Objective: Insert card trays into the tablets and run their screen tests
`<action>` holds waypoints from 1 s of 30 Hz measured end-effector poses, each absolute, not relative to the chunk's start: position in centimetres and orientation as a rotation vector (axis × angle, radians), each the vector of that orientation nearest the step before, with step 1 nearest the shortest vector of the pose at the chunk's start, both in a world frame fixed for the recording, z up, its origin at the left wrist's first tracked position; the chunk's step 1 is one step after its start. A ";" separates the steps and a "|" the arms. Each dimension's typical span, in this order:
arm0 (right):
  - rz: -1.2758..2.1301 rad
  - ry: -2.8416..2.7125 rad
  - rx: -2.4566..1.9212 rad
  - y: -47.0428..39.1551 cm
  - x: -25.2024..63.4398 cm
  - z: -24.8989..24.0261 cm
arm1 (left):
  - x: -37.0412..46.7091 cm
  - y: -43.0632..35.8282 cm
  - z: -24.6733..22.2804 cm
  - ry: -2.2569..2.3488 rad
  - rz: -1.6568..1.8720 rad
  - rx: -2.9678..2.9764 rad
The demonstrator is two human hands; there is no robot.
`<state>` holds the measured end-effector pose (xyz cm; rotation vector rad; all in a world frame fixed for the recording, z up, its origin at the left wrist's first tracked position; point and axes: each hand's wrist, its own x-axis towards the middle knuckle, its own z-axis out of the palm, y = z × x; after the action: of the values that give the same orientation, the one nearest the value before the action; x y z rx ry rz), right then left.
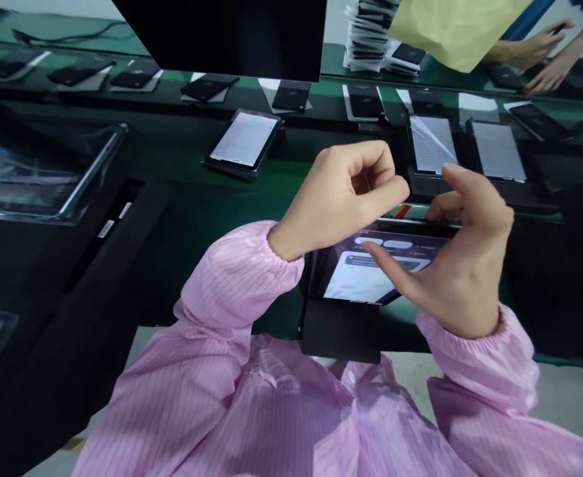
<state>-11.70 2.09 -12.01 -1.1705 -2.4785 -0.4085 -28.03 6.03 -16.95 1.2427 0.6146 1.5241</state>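
Observation:
A tablet with a lit screen lies tilted in front of my body, on a black block. My left hand is above the tablet's upper left edge, thumb and fingers curled together in a pinch; what it pinches, if anything, is too small to make out. My right hand is over the tablet's right side, its thumb stretched out across the screen and its fingers bent at the far edge. The fingers and thumb of this hand are apart, and nothing shows between them. A small red and orange strip shows between the hands.
Another lit tablet lies behind my left hand, and two more stand at the back right. Several dark devices line the green shelf. A black monitor hangs over it. A co-worker's hands are at the upper right.

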 end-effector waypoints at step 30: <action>-0.030 -3.044 -0.894 3.2 -11.6 -5.8 | -28.2 2.8 -16.1 0.699 1.605 1.341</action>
<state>-11.61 3.17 -5.79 -0.8940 -3.0442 -0.0298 -28.22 2.81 -16.08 1.3407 0.6992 1.6052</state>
